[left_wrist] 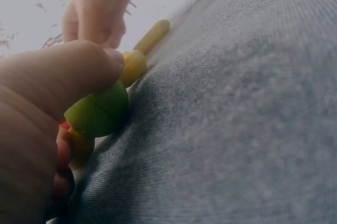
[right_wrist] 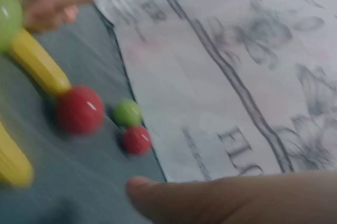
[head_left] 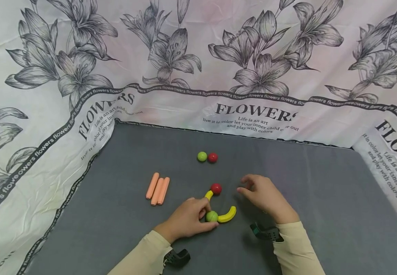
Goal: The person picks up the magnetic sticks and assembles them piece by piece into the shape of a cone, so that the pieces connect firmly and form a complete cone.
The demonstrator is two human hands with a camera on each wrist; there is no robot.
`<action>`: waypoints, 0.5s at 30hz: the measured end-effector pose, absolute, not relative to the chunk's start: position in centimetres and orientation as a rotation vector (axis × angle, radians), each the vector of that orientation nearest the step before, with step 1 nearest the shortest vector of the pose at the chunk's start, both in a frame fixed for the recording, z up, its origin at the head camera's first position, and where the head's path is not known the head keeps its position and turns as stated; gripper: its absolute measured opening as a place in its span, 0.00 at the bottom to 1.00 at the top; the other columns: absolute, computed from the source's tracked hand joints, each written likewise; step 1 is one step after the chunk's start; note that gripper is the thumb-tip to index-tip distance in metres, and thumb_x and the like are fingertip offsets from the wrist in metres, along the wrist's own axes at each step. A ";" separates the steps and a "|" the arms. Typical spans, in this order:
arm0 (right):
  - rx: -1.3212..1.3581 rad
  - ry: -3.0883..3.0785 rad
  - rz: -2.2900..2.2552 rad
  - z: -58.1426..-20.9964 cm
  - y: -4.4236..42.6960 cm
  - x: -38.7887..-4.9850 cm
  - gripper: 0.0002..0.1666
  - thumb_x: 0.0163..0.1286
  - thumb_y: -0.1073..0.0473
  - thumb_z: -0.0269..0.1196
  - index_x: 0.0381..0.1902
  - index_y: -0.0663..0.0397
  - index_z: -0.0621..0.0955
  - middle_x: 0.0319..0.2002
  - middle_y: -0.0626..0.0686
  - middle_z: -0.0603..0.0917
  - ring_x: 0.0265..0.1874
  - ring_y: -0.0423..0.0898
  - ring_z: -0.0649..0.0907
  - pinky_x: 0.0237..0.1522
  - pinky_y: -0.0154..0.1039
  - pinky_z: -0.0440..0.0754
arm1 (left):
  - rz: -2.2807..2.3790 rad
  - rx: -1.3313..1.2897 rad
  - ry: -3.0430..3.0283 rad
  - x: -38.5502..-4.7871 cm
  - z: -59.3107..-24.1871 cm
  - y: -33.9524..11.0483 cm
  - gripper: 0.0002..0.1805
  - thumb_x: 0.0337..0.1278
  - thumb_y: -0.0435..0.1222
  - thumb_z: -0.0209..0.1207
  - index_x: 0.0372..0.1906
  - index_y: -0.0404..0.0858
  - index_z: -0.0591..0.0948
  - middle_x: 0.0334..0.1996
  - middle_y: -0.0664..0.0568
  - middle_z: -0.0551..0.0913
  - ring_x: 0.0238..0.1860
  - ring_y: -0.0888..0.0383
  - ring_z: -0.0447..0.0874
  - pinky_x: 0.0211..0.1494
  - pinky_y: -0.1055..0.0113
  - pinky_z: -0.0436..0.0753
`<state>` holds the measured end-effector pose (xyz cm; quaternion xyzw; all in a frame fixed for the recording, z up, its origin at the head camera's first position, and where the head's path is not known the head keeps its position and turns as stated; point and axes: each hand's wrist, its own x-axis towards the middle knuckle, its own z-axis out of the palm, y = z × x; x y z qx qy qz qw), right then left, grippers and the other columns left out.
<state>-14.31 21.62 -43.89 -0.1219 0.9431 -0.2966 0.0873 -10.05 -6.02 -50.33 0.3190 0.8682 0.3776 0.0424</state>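
Head view: a person's two bare hands work over a grey cloth-covered surface. The left hand has its thumb and forefinger curled round a green ball, pinching it against the surface. The right hand, between 2 and 3 o'clock from that ball, hovers with thumb and forefinger parted, the gap wide and nothing held.

Taking the green ball as the clock's centre, a yellow rod leads off at 12 o'clock, partly behind the left fingers, with a red ball touching its far end. A curved yellow piece reaches out at 3 o'clock, its near end against the green ball and its far tip bare. Together they make a bent chain cornered on the green ball.

Farther off at 12 o'clock sit a spare green ball and a spare red ball, side by side. At 10 o'clock lie three orange sticks, close together.

From here, the step looks like steadying the corner while pieces are lined up or joined; the next move probably calls for the right hand to adjust the curved piece or fetch another part. I see no containers; every piece lies directly on the surface.
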 end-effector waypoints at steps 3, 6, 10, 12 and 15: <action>-0.285 2.800 -0.874 -43.4 23.6 -14.2 0.18 0.71 0.54 0.71 0.51 0.61 0.84 0.36 0.51 0.87 0.29 0.44 0.82 0.32 0.43 0.81 | 1.168 0.970 2.641 -10.1 -50.3 -6.1 0.17 0.61 0.51 0.74 0.35 0.52 0.75 0.21 0.65 0.67 0.23 0.70 0.63 0.41 0.70 0.68; -0.190 2.765 -0.840 -43.3 25.5 -14.1 0.16 0.71 0.53 0.72 0.47 0.60 0.83 0.35 0.52 0.86 0.28 0.45 0.80 0.31 0.43 0.79 | 1.192 0.977 2.624 -10.1 -50.3 -6.1 0.17 0.62 0.48 0.74 0.36 0.52 0.74 0.22 0.63 0.67 0.24 0.69 0.63 0.41 0.70 0.67; -0.109 2.706 -0.800 -43.5 27.1 -14.1 0.16 0.69 0.53 0.73 0.42 0.59 0.81 0.33 0.52 0.84 0.28 0.47 0.79 0.30 0.42 0.76 | 1.209 1.006 2.632 -10.1 -50.5 -6.1 0.16 0.62 0.45 0.73 0.38 0.51 0.74 0.25 0.61 0.69 0.25 0.70 0.64 0.43 0.68 0.68; -0.100 2.680 -0.806 -43.5 27.4 -14.1 0.18 0.67 0.53 0.74 0.41 0.59 0.80 0.32 0.52 0.84 0.27 0.47 0.78 0.30 0.43 0.75 | 1.205 1.019 2.648 -10.1 -50.7 -6.0 0.15 0.62 0.44 0.72 0.39 0.51 0.75 0.27 0.60 0.70 0.28 0.70 0.66 0.44 0.68 0.69; -0.131 2.668 -0.820 -43.8 27.4 -14.2 0.18 0.64 0.54 0.76 0.40 0.59 0.80 0.30 0.51 0.83 0.27 0.47 0.78 0.30 0.43 0.75 | 1.207 1.025 2.659 -10.2 -50.8 -6.0 0.14 0.62 0.44 0.72 0.41 0.50 0.76 0.30 0.61 0.71 0.31 0.69 0.68 0.45 0.68 0.70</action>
